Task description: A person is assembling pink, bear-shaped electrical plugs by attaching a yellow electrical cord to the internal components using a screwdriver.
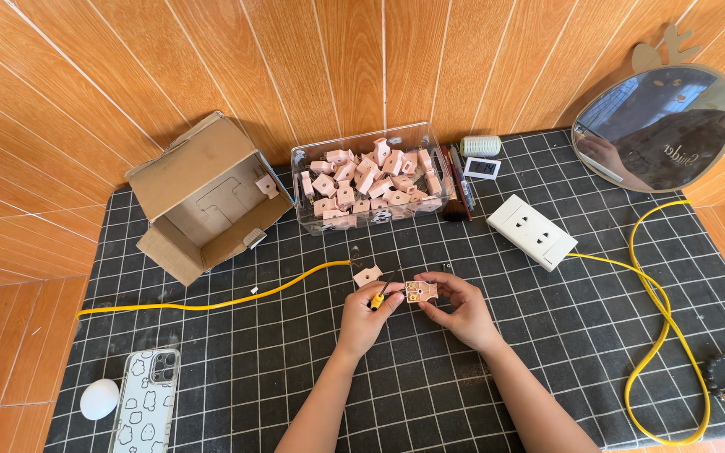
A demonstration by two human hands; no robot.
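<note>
Pink plastic part [422,290] sat at bench centre, pinched by the right hand [457,309]; the left hand [365,317] gripped a small yellow screwdriver [378,299]. At twelve o'clock, a clear bin [368,180] held many parts, seemingly unworked.

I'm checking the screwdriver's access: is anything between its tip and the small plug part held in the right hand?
Nothing visible: the screwdriver in the left hand meets the pink plug part pinched by the right hand.
</note>
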